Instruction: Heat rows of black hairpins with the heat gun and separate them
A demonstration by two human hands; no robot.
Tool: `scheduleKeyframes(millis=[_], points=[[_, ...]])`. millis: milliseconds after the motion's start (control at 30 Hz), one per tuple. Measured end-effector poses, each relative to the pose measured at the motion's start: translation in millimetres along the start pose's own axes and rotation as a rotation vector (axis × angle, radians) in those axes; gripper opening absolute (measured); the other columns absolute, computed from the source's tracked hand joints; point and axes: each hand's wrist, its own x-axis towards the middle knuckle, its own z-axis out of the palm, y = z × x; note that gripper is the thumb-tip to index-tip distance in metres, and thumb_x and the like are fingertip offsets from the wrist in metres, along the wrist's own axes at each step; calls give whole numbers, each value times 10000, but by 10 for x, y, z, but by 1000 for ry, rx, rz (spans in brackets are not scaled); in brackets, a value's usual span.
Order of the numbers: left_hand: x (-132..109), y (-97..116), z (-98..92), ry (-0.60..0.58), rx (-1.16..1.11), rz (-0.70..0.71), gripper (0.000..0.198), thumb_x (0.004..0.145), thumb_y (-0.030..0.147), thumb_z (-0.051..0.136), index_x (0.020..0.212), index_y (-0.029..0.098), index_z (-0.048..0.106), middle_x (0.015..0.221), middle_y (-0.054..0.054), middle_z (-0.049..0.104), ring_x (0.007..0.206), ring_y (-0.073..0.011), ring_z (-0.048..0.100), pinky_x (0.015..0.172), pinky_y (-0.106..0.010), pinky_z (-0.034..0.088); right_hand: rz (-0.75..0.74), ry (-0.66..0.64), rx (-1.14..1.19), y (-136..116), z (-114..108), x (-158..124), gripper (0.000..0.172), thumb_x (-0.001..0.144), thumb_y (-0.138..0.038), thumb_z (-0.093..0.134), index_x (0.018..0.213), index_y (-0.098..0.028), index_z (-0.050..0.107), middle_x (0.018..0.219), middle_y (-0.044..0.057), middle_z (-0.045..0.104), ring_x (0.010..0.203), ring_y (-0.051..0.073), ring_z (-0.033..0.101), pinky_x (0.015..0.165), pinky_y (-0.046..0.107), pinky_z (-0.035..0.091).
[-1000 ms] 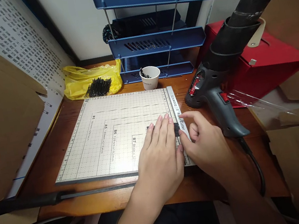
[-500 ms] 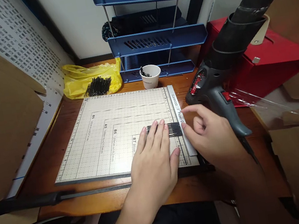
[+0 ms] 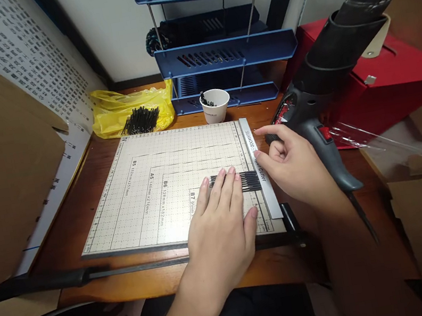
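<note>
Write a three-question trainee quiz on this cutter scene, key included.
1. True or false: the left hand has its fingers over black sticks on the paper cutter.
2. What shows inside the white cup? A) orange pens B) black sticks C) green string
3. Fill in: the switch on the grey pistol-grip tool is ____ in colour.

Key: 1 true; 2 B; 3 red.

Cutter board (image 3: 178, 158): smooth, semi-gloss surf. Behind board: yel. plas. bag (image 3: 110, 113), crinkled, glossy; blue plas. trays (image 3: 265, 47), smooth. Under board: wd. desk (image 3: 107, 291), glossy.
</note>
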Motion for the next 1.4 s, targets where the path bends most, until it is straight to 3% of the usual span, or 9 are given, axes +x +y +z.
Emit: scheduleKeyframes(millis=[133,233,300,400,533,633,733,1200,1400], points=[[-7,4,2,-1,1,0,569,1114,374,249,1565,47,362,1645,-99,354,1541,-248,310,1284,-485,193,21,39,36,101,56,-6,395,822,-325,650,1212,-262,633,763,-35,563,626,120,494,661,317,443],[-11,4,5,-2,4,-1,571,1114,380,251,1565,49,362,1649,-101,347,1544,-246,302,1282,-482,186,42,50,111,157,98,-5,470,804,-353,657,1266,-275,607,1094,30,644,772,157,592,736,364,513],[-12,0,6,-2,4,0,572,1113,382,253,1566,51,363,1651,-100,345,1545,-246,298,1283,-476,179,56,40,179,177,122,-5,538,787,-365,665,1309,-275,570,1310,65,601,963,213,639,811,403,549],[-14,-9,6,6,-1,5,575,1113,389,254,1573,59,351,1656,-91,339,1551,-241,284,1289,-462,151,86,-20,324,180,147,0,671,758,-364,677,1390,-251,485,1488,109,492,1257,280,573,967,450,554],[-14,-12,13,26,-4,0,590,1113,406,262,1579,51,333,1662,-95,322,1559,-233,260,1296,-443,113,154,-158,503,161,164,17,906,735,-321,673,1542,-231,272,1633,138,315,1498,277,365,1194,495,413],[-3,-7,14,10,-11,6,593,1114,422,253,1564,54,370,1648,-96,355,1553,-240,278,1296,-457,125,159,-284,622,145,180,25,1035,732,-285,651,1602,-220,93,1692,122,183,1554,243,273,1275,485,300],[11,-5,-2,-22,-28,20,587,1114,430,249,1561,74,385,1647,-77,362,1548,-243,290,1293,-474,165,142,-342,691,133,204,24,1071,740,-259,615,1616,-218,1,1705,104,140,1557,231,272,1300,481,246],[14,-3,-49,-12,-58,21,586,1104,454,314,1562,97,390,1649,-59,360,1547,-265,294,1291,-514,221,147,-284,654,149,284,16,1004,747,-206,560,1618,-240,62,1707,68,144,1564,226,254,1312,510,195],[-94,-45,-97,55,-25,-90,614,1104,459,301,1563,56,368,1645,-102,356,1553,-267,280,1292,-530,190,105,-296,664,162,292,-3,1025,750,-238,599,1616,-214,52,1699,100,168,1555,237,273,1302,497,235]])
